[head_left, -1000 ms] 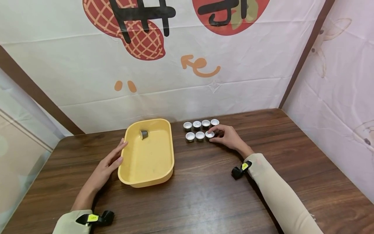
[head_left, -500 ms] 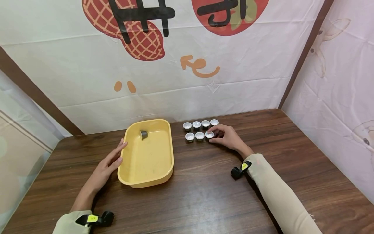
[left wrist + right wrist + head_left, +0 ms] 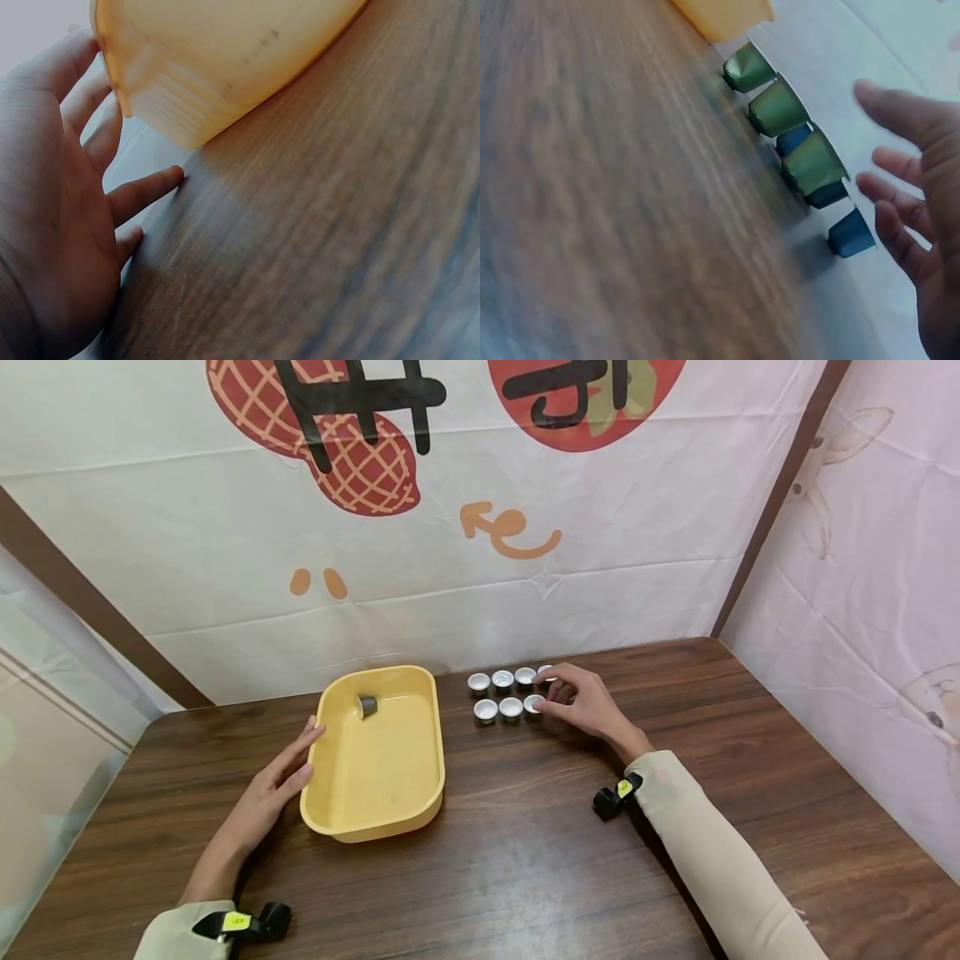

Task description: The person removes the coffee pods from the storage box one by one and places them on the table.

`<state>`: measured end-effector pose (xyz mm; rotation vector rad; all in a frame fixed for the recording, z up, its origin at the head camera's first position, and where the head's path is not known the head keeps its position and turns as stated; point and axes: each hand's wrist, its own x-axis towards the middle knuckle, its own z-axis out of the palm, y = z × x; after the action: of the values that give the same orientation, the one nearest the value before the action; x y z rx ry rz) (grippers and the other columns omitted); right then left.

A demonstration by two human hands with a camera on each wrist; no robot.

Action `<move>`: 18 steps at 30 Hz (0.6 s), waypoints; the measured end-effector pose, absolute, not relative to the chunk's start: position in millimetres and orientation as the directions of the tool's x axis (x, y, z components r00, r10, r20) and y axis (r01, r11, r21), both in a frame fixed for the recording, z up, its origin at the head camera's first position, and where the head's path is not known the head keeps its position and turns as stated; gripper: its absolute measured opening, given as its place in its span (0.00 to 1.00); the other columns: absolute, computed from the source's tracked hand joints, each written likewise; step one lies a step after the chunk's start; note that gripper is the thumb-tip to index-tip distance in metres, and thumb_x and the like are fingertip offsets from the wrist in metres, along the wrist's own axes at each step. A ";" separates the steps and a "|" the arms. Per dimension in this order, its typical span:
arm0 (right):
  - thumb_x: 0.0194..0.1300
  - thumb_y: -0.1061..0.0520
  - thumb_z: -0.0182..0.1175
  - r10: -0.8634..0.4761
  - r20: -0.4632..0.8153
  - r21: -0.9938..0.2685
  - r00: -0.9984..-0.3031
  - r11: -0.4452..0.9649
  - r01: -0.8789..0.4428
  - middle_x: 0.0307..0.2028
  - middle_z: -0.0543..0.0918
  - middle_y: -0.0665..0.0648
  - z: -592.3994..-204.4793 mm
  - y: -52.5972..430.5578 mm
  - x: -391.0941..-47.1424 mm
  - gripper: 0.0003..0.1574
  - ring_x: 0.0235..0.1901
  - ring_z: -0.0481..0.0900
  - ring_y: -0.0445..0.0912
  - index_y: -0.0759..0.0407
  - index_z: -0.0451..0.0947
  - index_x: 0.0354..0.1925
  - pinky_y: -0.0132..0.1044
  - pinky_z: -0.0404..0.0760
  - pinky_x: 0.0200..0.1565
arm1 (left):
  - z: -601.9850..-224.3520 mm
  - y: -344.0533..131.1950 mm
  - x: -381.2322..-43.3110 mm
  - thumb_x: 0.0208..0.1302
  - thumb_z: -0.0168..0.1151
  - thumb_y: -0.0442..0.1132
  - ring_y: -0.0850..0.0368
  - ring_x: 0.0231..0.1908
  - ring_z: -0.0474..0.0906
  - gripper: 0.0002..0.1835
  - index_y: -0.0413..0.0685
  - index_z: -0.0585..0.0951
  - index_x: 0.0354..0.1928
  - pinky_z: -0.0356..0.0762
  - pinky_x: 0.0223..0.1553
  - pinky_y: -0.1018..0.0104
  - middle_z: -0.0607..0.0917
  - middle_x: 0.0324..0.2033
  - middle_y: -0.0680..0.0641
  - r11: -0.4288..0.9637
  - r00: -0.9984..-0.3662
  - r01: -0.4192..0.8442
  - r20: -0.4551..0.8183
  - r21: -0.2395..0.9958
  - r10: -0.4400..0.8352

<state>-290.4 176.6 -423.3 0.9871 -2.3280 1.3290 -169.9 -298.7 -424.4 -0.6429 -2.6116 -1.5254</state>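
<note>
A yellow plastic tub [image 3: 384, 777] stands at the left, with one dark coffee capsule [image 3: 367, 706] lying on its side inside. My left hand [image 3: 268, 787] rests fingertips on the tub's left rim, fingers extended. To the tub's right, coffee capsules with silver lids up form two rows. In the right wrist view, the front row's green capsules [image 3: 778, 106] stand before blue capsules [image 3: 851, 234] of the back row. My right hand [image 3: 591, 702] hovers at the rows' right end, thumb and fingers apart with nothing between them. It partly covers the back row's last capsule [image 3: 546, 670].
All of this sits on a dark wooden table [image 3: 495, 860]. A printed white cloth [image 3: 435, 618] hangs right behind the table's back edge. Another pale cloth [image 3: 855, 610] closes off the right side. Each wrist wears a strapped black camera [image 3: 617, 797].
My right hand has let go of the front row's rightmost capsule; its fingers have risen slightly away from it. The left hand and tub stay put.
</note>
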 end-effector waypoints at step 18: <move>0.48 0.72 0.71 -0.514 0.666 -0.549 -0.541 0.153 -0.821 0.27 0.79 0.66 -367.3 129.2 -261.8 0.23 0.23 0.76 0.56 0.71 0.78 0.45 0.50 0.76 0.22 | -424.9 -297.4 -170.7 0.74 0.45 0.31 0.66 0.71 0.43 0.28 0.51 0.59 0.74 0.49 0.58 0.86 0.48 0.74 0.48 0.425 -0.907 0.386 0.255 0.819 0.334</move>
<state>-261.8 129.2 -367.3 1.2845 -2.1140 1.3399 -170.7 -297.4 -424.9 -0.6594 -2.6062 -1.5201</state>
